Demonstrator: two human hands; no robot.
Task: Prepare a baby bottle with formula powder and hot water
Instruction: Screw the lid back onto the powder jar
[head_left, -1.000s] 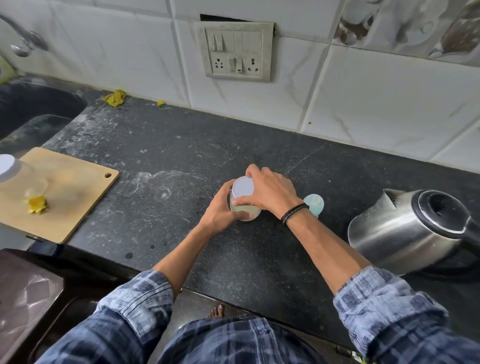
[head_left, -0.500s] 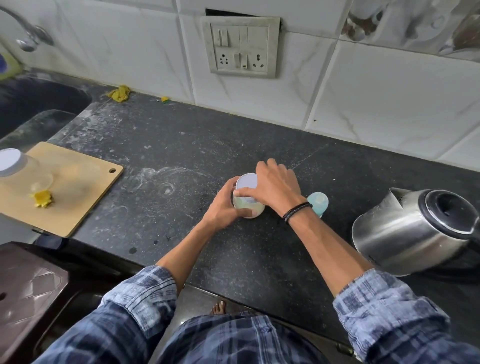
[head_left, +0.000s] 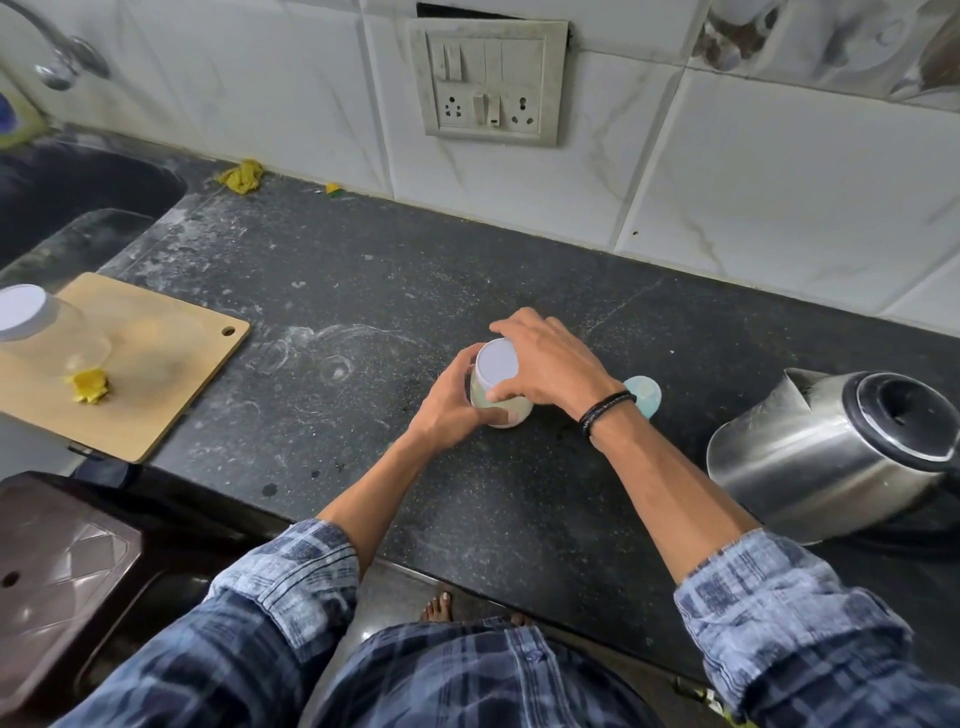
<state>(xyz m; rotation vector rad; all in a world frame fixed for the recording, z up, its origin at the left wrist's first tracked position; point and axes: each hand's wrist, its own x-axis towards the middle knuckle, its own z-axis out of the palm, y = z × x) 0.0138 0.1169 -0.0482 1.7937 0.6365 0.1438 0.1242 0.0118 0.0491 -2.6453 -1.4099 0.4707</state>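
Observation:
A small clear jar with a white lid (head_left: 497, 361) stands on the dark counter (head_left: 363, 291) at the middle. My left hand (head_left: 448, 405) wraps the jar's body from the left. My right hand (head_left: 550, 364) grips the lid from above and the right. Pale contents show low in the jar (head_left: 511, 415). A light blue round item (head_left: 647, 395), mostly hidden behind my right wrist, sits just right of the jar. A steel electric kettle (head_left: 831, 452) with a black lid stands on the right.
A wooden cutting board (head_left: 156, 384) lies at the left with a second white-lidded clear jar (head_left: 26, 317) and a yellow scrap (head_left: 91, 384). A sink (head_left: 62, 208) and tap (head_left: 62, 62) are at far left. A brown stool (head_left: 62, 571) stands below the counter's edge.
Both hands stay on the jar. My right hand has turned slightly on the lid. The view has shifted a little.

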